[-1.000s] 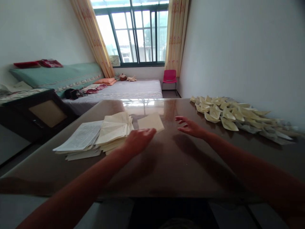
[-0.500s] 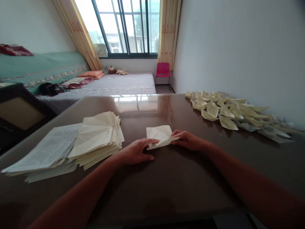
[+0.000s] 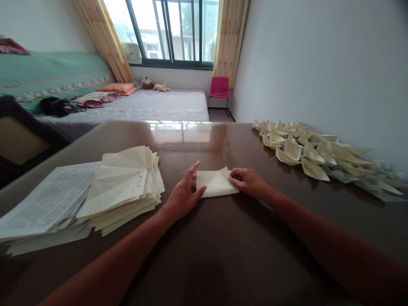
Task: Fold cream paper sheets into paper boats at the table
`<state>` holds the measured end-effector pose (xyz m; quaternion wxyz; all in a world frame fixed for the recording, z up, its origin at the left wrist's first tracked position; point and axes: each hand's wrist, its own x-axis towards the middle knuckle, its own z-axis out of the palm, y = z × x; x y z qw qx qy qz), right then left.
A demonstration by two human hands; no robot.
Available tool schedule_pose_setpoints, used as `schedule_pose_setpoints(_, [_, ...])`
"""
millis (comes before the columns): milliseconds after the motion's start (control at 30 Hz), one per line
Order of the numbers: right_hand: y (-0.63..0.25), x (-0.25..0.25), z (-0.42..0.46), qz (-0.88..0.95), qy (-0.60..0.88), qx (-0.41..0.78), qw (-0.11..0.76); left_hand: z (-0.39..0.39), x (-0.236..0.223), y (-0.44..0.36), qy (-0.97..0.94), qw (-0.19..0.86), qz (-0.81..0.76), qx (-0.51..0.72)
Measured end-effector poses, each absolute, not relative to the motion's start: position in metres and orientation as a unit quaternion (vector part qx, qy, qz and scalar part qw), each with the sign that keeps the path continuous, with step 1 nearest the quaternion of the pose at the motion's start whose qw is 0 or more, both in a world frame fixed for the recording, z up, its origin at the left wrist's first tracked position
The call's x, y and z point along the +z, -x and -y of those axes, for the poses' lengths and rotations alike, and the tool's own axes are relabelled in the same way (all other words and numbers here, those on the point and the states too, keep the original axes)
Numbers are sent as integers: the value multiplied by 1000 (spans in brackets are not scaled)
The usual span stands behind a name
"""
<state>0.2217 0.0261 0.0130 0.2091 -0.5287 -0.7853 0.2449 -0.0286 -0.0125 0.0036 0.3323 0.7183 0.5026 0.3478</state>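
A cream sheet of paper (image 3: 215, 183), folded in half, lies on the dark glossy table (image 3: 223, 250) in front of me. My left hand (image 3: 184, 196) rests at its left edge, thumb on the paper and index finger stretched out. My right hand (image 3: 247, 181) presses and pinches the paper's right edge with curled fingers.
A stack of creased cream sheets (image 3: 126, 187) lies to the left, partly over printed pages (image 3: 44, 206). Several folded paper boats (image 3: 306, 146) are heaped along the white wall at the right. Beyond the table are a bed (image 3: 143, 108), a pink chair (image 3: 219, 87) and a window.
A second ago the sheet lay flat and unfolded farther away, both hands reaching. Both hands then took it, drew it nearer and folded it; now it lies flattened under my fingers.
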Motion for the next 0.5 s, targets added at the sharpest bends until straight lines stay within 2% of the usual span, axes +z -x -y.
schedule_pose_setpoints(133, [-219, 1, -19, 796, 547, 152, 207, 11, 3, 29, -760, 258, -511, 309])
schedule_pose_setpoints(400, [-218, 4, -12, 808, 556, 80, 175, 12, -2, 27, -806, 137, -533, 219])
schedule_pose_setpoints(500, [-219, 5, -14, 811, 551, 98, 170, 14, -2, 26, -816, 106, -537, 186])
